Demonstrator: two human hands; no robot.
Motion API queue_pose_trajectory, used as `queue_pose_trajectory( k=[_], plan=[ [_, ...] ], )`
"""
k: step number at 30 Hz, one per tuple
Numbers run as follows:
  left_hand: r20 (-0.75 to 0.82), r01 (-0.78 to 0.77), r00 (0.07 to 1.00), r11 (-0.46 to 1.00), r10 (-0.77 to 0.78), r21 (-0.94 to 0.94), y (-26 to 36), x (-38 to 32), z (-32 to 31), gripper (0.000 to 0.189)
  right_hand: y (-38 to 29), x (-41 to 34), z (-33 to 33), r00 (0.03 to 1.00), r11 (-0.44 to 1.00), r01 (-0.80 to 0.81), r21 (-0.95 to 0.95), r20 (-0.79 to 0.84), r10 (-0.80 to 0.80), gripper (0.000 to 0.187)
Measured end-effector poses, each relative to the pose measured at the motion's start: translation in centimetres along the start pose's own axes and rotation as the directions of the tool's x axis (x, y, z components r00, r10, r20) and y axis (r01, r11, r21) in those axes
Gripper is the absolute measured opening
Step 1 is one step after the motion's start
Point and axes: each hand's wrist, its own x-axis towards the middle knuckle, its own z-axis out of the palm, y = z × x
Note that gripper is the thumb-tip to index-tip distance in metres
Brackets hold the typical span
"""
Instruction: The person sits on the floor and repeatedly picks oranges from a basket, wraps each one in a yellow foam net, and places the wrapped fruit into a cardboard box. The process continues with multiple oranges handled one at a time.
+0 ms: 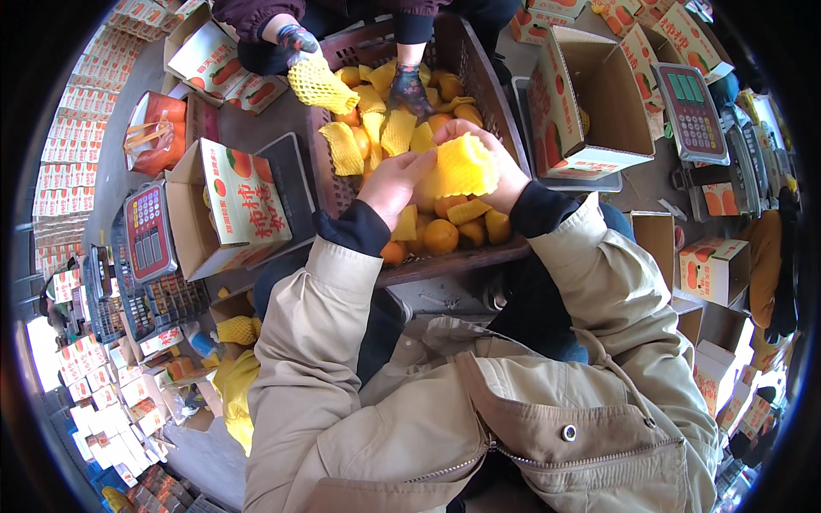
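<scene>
Both my hands meet over a brown plastic crate (507, 128) that holds orange persimmons (440, 236) and loose yellow foam net sleeves (342, 149). Between them is a yellow foam net sleeve (463, 168), bunched up; whether a fruit sits inside it is hidden. My left hand (399, 181) pinches its left side with thumb and fingers. Around its right and upper side curls my right hand (494, 160). Across the crate, a co-worker's gloved hand (301, 46) holds another foam net sleeve (321, 84), and the co-worker's other gloved hand (410, 90) reaches among the fruit.
An open printed carton (234, 199) stands left of the crate on a dark platform, beside a scale's keypad panel (149, 231). Another open carton (564, 115) stands to the right, near a second scale panel (691, 112). Stacked cartons (77, 141) line the far left.
</scene>
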Motion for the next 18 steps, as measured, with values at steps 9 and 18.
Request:
queue_pose_trajectory(
  k=[9, 18],
  plan=[
    [0.152, 0.141, 0.987, 0.707, -0.048, -0.693, 0.4, -7.4, 1.2, 0.03, 0.4, 2.0, 3.8, 0.963, 0.978, 0.204, 0.038, 0.174, -0.207, 0.027],
    [-0.404, -0.363, 0.746, 0.832, 0.529, 0.419, 0.1, -4.9, -2.5, 0.026, 14.0, -0.5, 5.1, 0.563, 0.408, 0.347, -0.845, 0.535, 0.629, 0.035]
  ],
)
